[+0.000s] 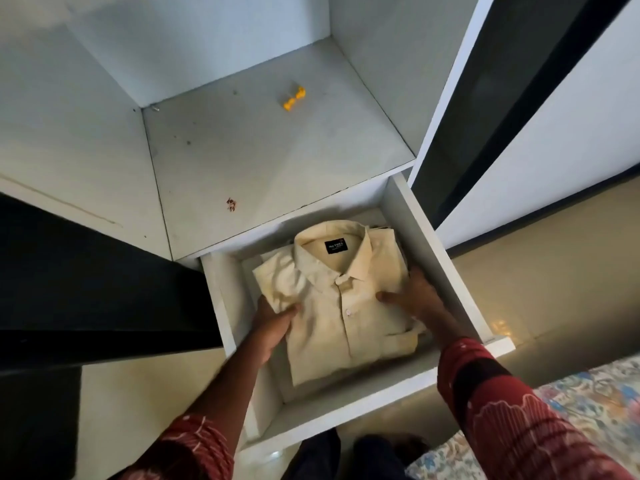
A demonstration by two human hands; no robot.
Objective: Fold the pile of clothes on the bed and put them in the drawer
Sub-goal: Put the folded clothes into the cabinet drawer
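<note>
- Two hands hold one folded cream shirt [341, 299] inside the open white drawer [446, 261], which is pulled out from the bottom of a white wardrobe.
- The left hand [273, 322] grips the shirt's left edge near the shoulder: its thumb lies on top of the cloth and its fingers are tucked out of sight underneath.
- The right hand [414, 294] grips the shirt's right edge, thumb pressed flat on the front beside the button placket, fingers curled round the side of the fold.
- The shirt lies face up, collar pointing toward the back of the drawer, with a small dark label [336, 246] showing inside the neck and white buttons running down the middle.
- Darker cloth peeks out behind the collar at the drawer's back right corner; what it is cannot be told.
- Both forearms wear red patterned sleeves [485, 386].
- Above the drawer, the wardrobe shelf [242, 161] carries a small yellow object [293, 99] toward the back and a small reddish-brown speck [231, 204] near its front edge.
- A dark panel [86, 278] stands to the left of the drawer, and a dark-edged sliding door [491, 109] stands to the right.
- A floral bedsheet [588, 400] shows at the lower right corner, beside the pale floor [540, 282].
</note>
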